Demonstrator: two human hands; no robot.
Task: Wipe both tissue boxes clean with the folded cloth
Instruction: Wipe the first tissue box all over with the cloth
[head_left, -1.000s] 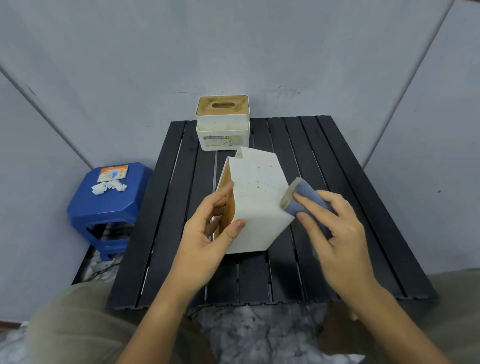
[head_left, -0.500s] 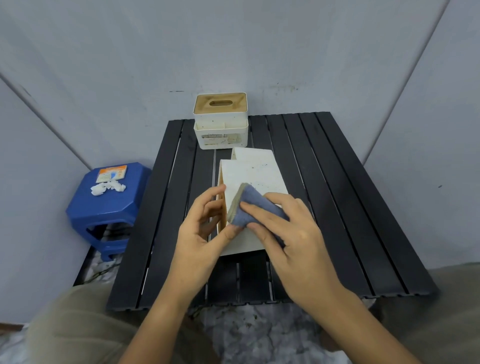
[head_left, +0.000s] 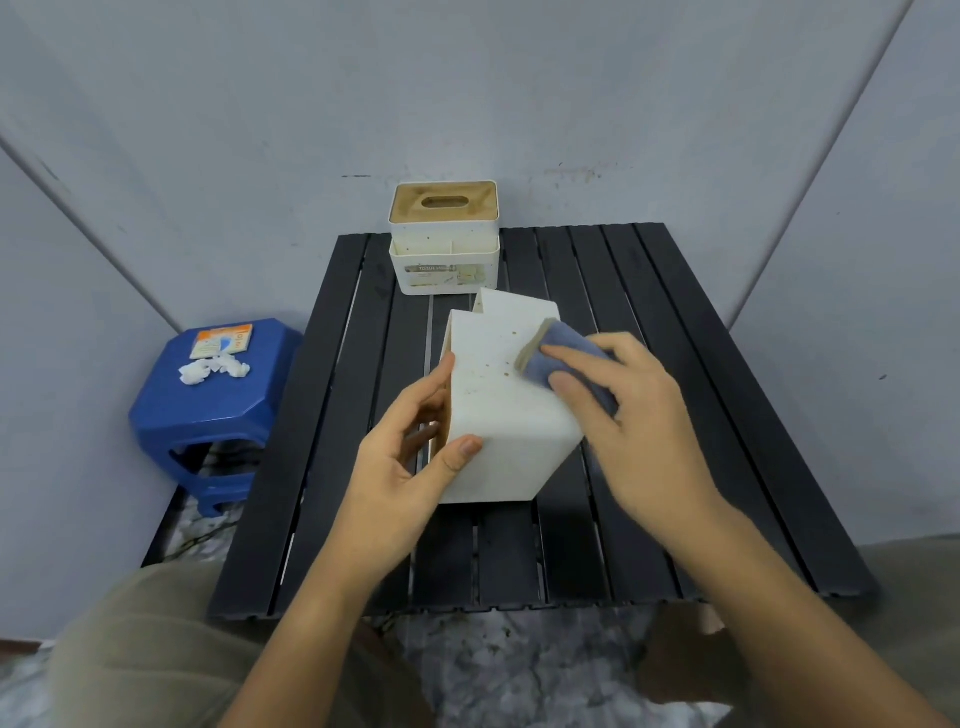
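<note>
cloth (head_left: 563, 361) moved back to box (head_left: 506, 410) far edge, specks remain | left hand (head_left: 410, 457) grips box | right hand (head_left: 631, 415) presses cloth flat | second box (head_left: 444, 244) untouched

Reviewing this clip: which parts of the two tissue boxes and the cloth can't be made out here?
Head view only:
- Held tissue box: its underside and far faces are turned away; the left hand covers part of its tan top.
- Cloth: mostly under the right hand.
- Back tissue box: label print too small; rear hidden.
</note>
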